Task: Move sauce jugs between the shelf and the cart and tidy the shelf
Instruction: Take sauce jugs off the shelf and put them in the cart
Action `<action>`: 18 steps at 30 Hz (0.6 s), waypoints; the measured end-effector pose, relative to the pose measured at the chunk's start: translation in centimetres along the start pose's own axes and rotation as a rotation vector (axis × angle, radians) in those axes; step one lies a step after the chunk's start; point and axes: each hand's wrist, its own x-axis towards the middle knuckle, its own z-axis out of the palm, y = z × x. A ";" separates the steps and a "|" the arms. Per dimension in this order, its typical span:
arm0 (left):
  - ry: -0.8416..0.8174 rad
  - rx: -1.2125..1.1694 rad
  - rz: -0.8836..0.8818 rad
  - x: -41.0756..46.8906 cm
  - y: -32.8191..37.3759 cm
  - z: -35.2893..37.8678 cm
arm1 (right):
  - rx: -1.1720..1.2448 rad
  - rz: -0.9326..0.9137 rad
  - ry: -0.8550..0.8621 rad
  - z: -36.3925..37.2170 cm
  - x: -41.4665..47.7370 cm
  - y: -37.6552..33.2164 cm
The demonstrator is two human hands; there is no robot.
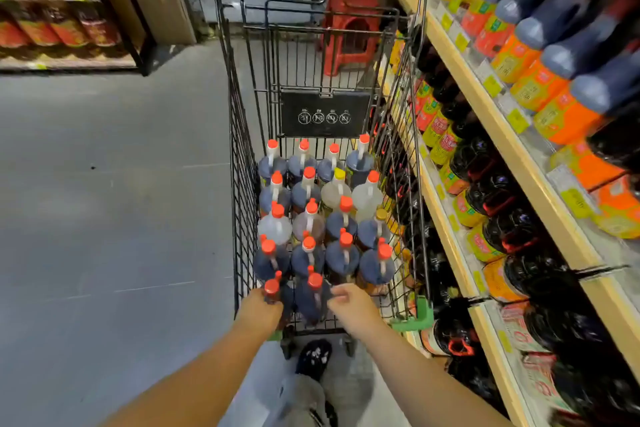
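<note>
I look down into a black wire shopping cart with green corners. It stands on the gray floor, just beside the long shelf on the right.

The cart is full of sauce jugs standing upright in rows. Most are dark with red caps. A few in the middle look pale or clear, one of them with a yellow cap.

My left hand is at the near left corner of the cart. Its fingers are wrapped around the neck of a dark jug with a red cap. That jug stands in the nearest row, against the left wall of the cart.

My right hand is at the near side too, just right of a second dark jug. Its fingers are curled and close to that jug's side. The hand is blurry, so I cannot tell if it is holding the jug or only touching it.

The shelf on the right is packed with dark bottles with orange and yellow labels. Yellow price tags run along its edges.

A red plastic stool stands on the floor past the far end of the cart. Another shelf with jars is far off on the left. My dark shoe shows below the cart.
</note>
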 end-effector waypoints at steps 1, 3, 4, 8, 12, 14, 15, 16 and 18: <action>-0.048 0.061 0.001 0.6 0.3 0.1 | -0.097 0.002 -0.030 0.0 0.7 -0.1; -0.114 0.158 -0.058 1.8 0.2 0.7 | -0.237 0.038 -0.080 0.3 2.0 0.0; -0.150 0.188 -0.085 2.0 0.5 0.7 | -0.265 0.073 -0.118 0.5 2.4 0.0; -0.269 0.179 -0.158 3.3 1.1 1.0 | -0.297 0.088 -0.231 2.3 5.0 0.8; -0.289 0.149 -0.225 4.9 0.4 1.6 | -0.222 0.087 -0.300 4.2 7.0 2.2; -0.342 0.147 -0.226 5.0 0.8 1.3 | -0.217 0.100 -0.282 4.6 7.9 2.7; -0.361 0.154 -0.222 5.0 1.1 1.1 | -0.217 0.104 -0.262 4.6 8.2 3.0; -0.361 0.164 -0.220 4.7 1.6 0.8 | -0.208 0.114 -0.241 4.3 8.3 3.0; -0.347 0.151 -0.190 4.4 2.3 0.4 | -0.132 0.105 -0.213 3.5 7.9 2.7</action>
